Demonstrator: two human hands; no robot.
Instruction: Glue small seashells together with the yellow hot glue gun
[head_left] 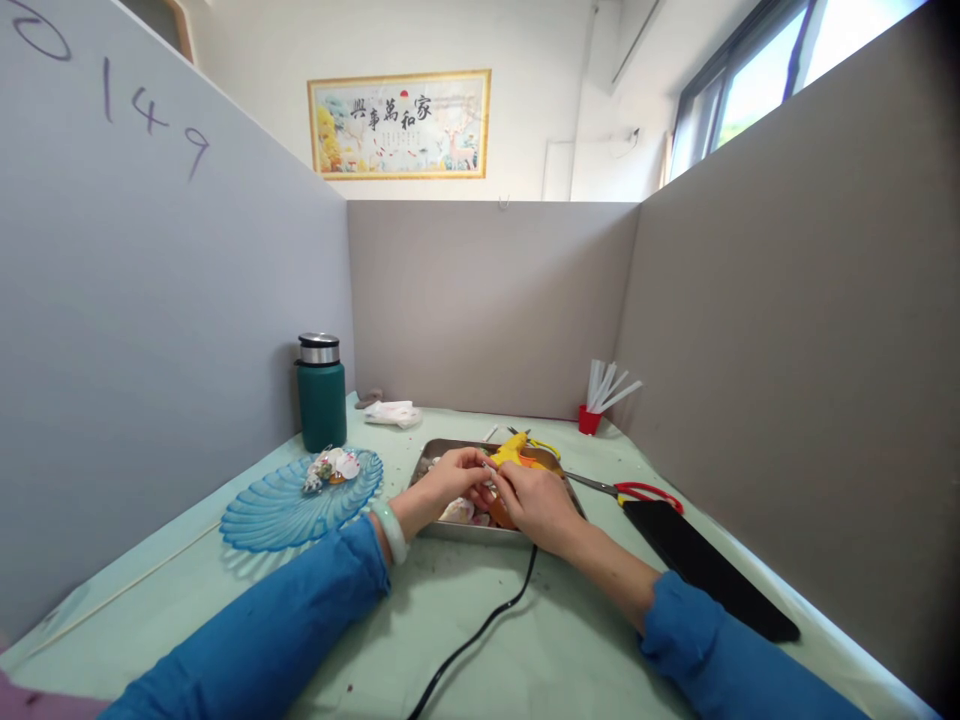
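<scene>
Both my hands meet above a metal tray (pixel 472 535) that holds shells and a yellow glue gun (pixel 511 447). The fingers of my left hand (pixel 459 477) are pinched together at the tray's middle. Against them, the fingers of my right hand (pixel 541 503) are closed as well. Something small and pale shows between the fingertips, too little of it to name. Below the hands, pale and brownish shells (pixel 459 511) lie in the tray. To the left, a blue fluted glass plate (pixel 274 508) carries a small cluster of shells (pixel 334 467).
A green bottle (pixel 322 400) stands behind the plate. Red-handled scissors (pixel 649 493) and a black flat strip (pixel 705 565) lie right of the tray. White sticks (pixel 602 385) stand in a red cup (pixel 589 420). A black cord (pixel 480 630) runs toward me. Partitions enclose the table.
</scene>
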